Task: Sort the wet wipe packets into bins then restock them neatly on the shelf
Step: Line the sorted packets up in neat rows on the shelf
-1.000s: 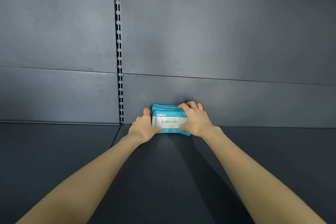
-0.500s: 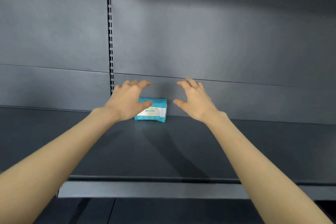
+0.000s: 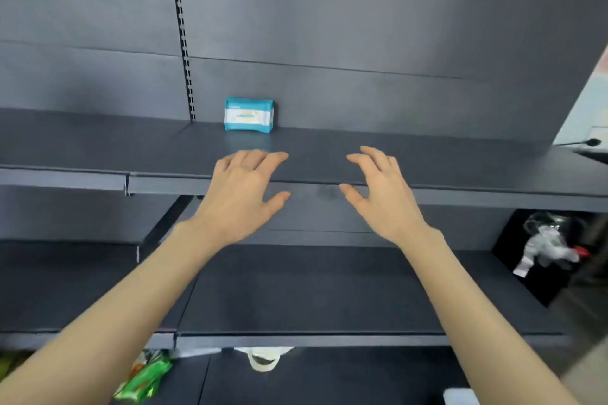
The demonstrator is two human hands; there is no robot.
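Two empty hands, my left hand (image 3: 243, 194) and right hand (image 3: 385, 197), hover with fingers spread before the dark grey metal shelf (image 3: 427, 161); blue-and-white wet wipe packets (image 3: 249, 114) stand at its back.

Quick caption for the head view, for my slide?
Open left hand and right hand hover before the dark shelf, blue wipe packets standing at its back wall.

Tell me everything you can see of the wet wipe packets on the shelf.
The wet wipe packets form one small teal block with a white front panel bearing a yellow mark; print is too blurred to read. The wrapping looks like soft plastic. They stand upright at the back of the upper shelf, against or near the back panel, just right of the slotted upright. Nothing else touches them.
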